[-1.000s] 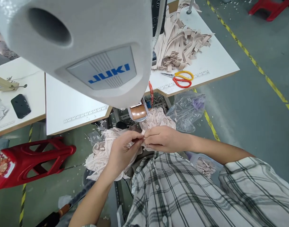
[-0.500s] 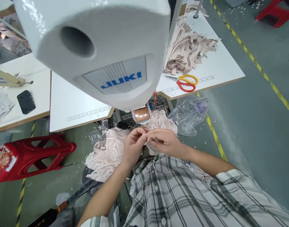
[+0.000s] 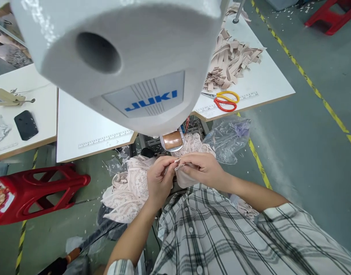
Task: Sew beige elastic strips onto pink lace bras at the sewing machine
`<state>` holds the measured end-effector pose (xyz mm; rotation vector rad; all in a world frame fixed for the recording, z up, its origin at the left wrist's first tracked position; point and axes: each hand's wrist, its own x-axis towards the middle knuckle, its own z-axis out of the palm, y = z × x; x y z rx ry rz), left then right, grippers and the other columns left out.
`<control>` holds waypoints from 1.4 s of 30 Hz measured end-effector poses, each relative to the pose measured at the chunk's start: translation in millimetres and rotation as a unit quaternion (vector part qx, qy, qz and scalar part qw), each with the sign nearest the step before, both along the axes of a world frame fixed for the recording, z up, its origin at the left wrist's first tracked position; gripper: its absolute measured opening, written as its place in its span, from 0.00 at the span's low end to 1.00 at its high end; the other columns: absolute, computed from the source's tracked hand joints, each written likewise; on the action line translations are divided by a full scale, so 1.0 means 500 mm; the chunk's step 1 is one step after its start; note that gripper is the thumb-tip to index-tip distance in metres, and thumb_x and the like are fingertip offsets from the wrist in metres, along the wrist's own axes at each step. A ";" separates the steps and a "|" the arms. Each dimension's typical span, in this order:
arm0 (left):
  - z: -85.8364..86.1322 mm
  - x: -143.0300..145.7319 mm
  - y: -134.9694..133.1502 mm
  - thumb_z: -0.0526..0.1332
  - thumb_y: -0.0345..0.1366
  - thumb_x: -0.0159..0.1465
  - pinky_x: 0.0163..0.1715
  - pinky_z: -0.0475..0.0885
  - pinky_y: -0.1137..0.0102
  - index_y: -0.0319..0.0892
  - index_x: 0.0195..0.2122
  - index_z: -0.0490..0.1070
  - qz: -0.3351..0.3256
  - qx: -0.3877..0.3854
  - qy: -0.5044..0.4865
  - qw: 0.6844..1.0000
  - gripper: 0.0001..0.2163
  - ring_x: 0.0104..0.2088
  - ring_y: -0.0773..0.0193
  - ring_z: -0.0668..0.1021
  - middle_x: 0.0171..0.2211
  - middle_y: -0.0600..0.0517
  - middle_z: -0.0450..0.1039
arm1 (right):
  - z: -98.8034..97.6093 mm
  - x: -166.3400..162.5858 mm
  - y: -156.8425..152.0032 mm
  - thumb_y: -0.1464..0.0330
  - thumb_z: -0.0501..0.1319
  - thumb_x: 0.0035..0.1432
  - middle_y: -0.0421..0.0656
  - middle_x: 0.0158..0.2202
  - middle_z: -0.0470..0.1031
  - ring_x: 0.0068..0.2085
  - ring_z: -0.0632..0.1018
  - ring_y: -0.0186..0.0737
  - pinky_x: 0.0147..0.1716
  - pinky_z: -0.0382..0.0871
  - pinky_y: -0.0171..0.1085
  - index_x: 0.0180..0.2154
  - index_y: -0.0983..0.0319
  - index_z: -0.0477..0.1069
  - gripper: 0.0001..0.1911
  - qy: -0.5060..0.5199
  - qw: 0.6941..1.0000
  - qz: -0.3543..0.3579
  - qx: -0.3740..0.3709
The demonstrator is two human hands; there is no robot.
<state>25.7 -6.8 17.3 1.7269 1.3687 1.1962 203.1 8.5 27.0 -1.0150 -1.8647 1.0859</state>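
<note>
Both hands meet in front of my body, just below the sewing machine head (image 3: 147, 68). My left hand (image 3: 161, 179) pinches the edge of a pale pink fabric piece (image 3: 185, 178) between thumb and fingers. On the same edge, my right hand (image 3: 205, 170) is closed too, its fingertips almost touching the left ones. The piece hangs down below the right hand; part of it is hidden behind the fingers. Pale pink lace fabric (image 3: 132, 191) lies bunched to the left of my left hand, and more lace (image 3: 191, 144) lies just beyond the right hand.
A white table (image 3: 273, 82) holds beige fabric strips (image 3: 233, 57) and red-yellow scissors (image 3: 225, 101). A clear plastic bag (image 3: 228, 139) is beside my right hand. On the left are a black phone (image 3: 26, 125) and a red stool (image 3: 40, 191). The machine head overhangs the work area.
My fingertips have shifted slightly along the fabric edge, and more of the hanging piece shows below my right hand. The view has moved a little.
</note>
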 end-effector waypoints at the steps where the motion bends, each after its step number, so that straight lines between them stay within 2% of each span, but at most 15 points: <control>1: 0.001 0.000 0.000 0.59 0.37 0.68 0.35 0.76 0.69 0.43 0.36 0.76 0.004 0.005 0.009 1.000 0.07 0.35 0.63 0.80 0.33 0.50 0.79 | 0.002 0.004 0.005 0.65 0.57 0.66 0.40 0.33 0.80 0.33 0.77 0.33 0.32 0.67 0.32 0.38 0.59 0.76 0.10 -0.009 1.000 -0.001 0.002; 3: 0.008 -0.001 0.001 0.58 0.35 0.69 0.33 0.75 0.71 0.43 0.37 0.76 0.001 0.029 0.047 0.998 0.07 0.33 0.65 0.79 0.32 0.51 0.79 | 0.012 0.015 0.020 0.64 0.56 0.67 0.38 0.29 0.78 0.29 0.74 0.32 0.31 0.64 0.32 0.37 0.59 0.76 0.11 -0.044 0.999 -0.015 0.012; 6: 0.027 -0.008 0.006 0.59 0.31 0.68 0.33 0.74 0.74 0.43 0.40 0.75 -0.042 0.100 0.115 0.987 0.05 0.33 0.67 0.80 0.33 0.51 0.80 | 0.033 0.029 0.045 0.65 0.56 0.67 0.39 0.27 0.76 0.30 0.73 0.33 0.31 0.60 0.32 0.34 0.60 0.75 0.12 -0.117 0.992 -0.025 0.042; 8: 0.039 -0.013 0.010 0.60 0.29 0.67 0.35 0.74 0.75 0.43 0.41 0.75 -0.077 0.147 0.148 0.975 0.05 0.34 0.68 0.81 0.35 0.51 0.81 | 0.048 0.034 0.059 0.67 0.56 0.66 0.39 0.28 0.76 0.31 0.73 0.34 0.32 0.59 0.33 0.33 0.60 0.75 0.11 -0.141 0.989 0.014 0.046; 11: 0.052 -0.020 0.014 0.61 0.29 0.67 0.33 0.74 0.76 0.44 0.40 0.75 -0.092 0.172 0.184 0.963 0.05 0.32 0.68 0.82 0.34 0.52 0.82 | 0.065 0.037 0.074 0.67 0.58 0.64 0.39 0.29 0.78 0.32 0.73 0.34 0.33 0.59 0.33 0.32 0.61 0.75 0.10 -0.129 0.990 0.063 0.000; 18: 0.061 -0.024 0.019 0.61 0.32 0.68 0.29 0.72 0.77 0.43 0.37 0.76 -0.100 0.151 0.199 0.963 0.05 0.29 0.69 0.81 0.30 0.53 0.82 | 0.075 0.044 0.093 0.67 0.59 0.61 0.37 0.25 0.77 0.29 0.73 0.33 0.31 0.59 0.33 0.28 0.62 0.75 0.11 -0.090 0.980 0.132 -0.118; 22: 0.068 -0.024 0.025 0.61 0.31 0.67 0.28 0.72 0.77 0.43 0.38 0.76 -0.121 0.141 0.187 0.965 0.04 0.28 0.69 0.81 0.30 0.53 0.82 | 0.077 0.047 0.094 0.67 0.58 0.62 0.37 0.25 0.76 0.26 0.70 0.31 0.29 0.58 0.33 0.28 0.62 0.75 0.11 -0.089 0.973 0.152 -0.146; 28: 0.075 -0.020 0.031 0.61 0.30 0.67 0.27 0.70 0.77 0.41 0.37 0.76 -0.143 0.128 0.185 0.964 0.04 0.27 0.70 0.80 0.29 0.53 0.81 | 0.089 0.052 0.095 0.70 0.58 0.62 0.38 0.28 0.78 0.30 0.73 0.32 0.33 0.59 0.32 0.31 0.63 0.76 0.10 -0.113 0.963 0.193 -0.148; 32: 0.083 -0.018 0.040 0.61 0.34 0.67 0.26 0.69 0.77 0.42 0.41 0.77 -0.132 0.017 0.202 0.970 0.06 0.25 0.69 0.79 0.29 0.54 0.81 | 0.093 0.053 0.092 0.71 0.58 0.62 0.39 0.30 0.79 0.31 0.74 0.33 0.34 0.58 0.32 0.33 0.63 0.77 0.09 -0.147 0.966 0.177 -0.119; 35: 0.090 -0.020 0.054 0.59 0.35 0.68 0.27 0.69 0.76 0.43 0.41 0.78 -0.178 -0.041 0.210 0.960 0.07 0.28 0.67 0.80 0.31 0.54 0.82 | 0.092 0.053 0.088 0.71 0.59 0.62 0.40 0.31 0.80 0.32 0.74 0.34 0.34 0.57 0.33 0.34 0.63 0.78 0.08 -0.172 0.965 0.170 -0.103; 38: 0.092 -0.021 0.063 0.57 0.34 0.69 0.24 0.64 0.75 0.42 0.31 0.75 -0.209 -0.036 0.234 0.949 0.11 0.23 0.69 0.75 0.24 0.55 0.77 | 0.089 0.052 0.080 0.69 0.60 0.63 0.40 0.33 0.80 0.33 0.75 0.35 0.34 0.57 0.33 0.38 0.62 0.78 0.08 -0.174 0.969 0.152 -0.089; 42: 0.089 -0.012 0.061 0.52 0.36 0.71 0.22 0.61 0.74 0.41 0.27 0.70 -0.176 0.005 0.251 0.952 0.15 0.21 0.69 0.70 0.20 0.55 0.69 | 0.088 0.044 0.074 0.67 0.58 0.64 0.42 0.35 0.79 0.34 0.74 0.35 0.35 0.58 0.34 0.38 0.62 0.78 0.11 -0.159 0.983 0.087 -0.022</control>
